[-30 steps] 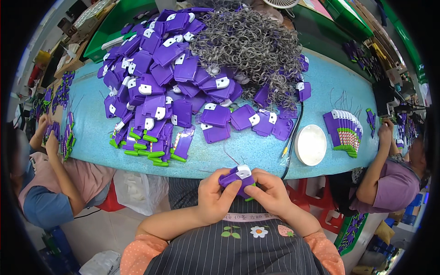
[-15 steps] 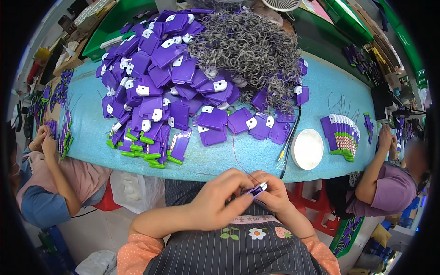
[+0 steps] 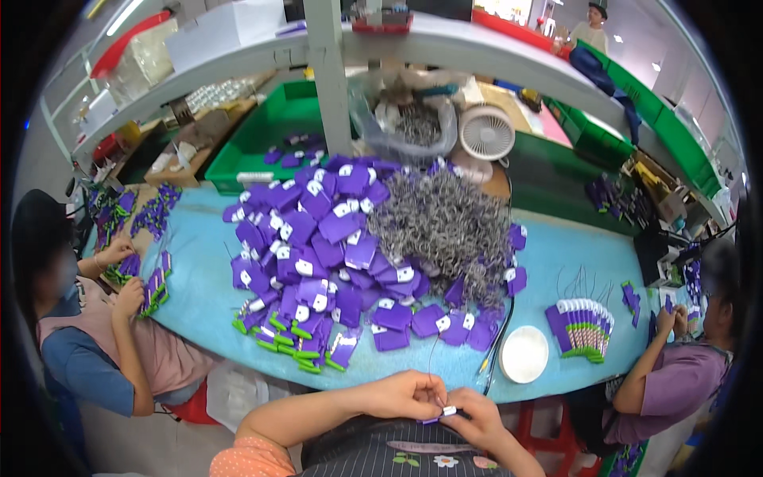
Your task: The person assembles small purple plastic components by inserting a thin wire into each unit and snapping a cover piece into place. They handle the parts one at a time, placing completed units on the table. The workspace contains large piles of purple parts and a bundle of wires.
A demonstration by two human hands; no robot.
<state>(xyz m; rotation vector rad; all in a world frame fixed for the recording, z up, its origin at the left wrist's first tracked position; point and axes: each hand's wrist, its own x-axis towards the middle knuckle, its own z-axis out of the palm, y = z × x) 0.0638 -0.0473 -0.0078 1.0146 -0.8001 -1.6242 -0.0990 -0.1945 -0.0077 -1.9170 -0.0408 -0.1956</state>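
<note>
Close to my apron, just off the table's near edge, both hands are closed around small work. My right hand (image 3: 477, 415) grips a small purple plastic case piece with a white end (image 3: 450, 410). My left hand (image 3: 407, 395) is closed in a pinch right beside it, where a thin wire (image 3: 431, 356) rises from its fingers. The fingers hide most of the piece and the wire's lower end. Just beyond the hands, several flat purple cases with white corners (image 3: 392, 316) lie on the blue table mat (image 3: 207, 274).
A heap of purple cases (image 3: 318, 250) and a tangle of grey coiled wires (image 3: 445, 230) fill the middle. Green-tipped pieces (image 3: 346, 350) lie in front. A white round dish (image 3: 524, 354) and a fanned row of assembled pieces (image 3: 582, 326) stand right. Co-workers sit either side.
The head view has tilted up, so shelf, fan and green tray now show and my hands appear lower. My left fingers have drawn in to a pinch beside the piece.
</note>
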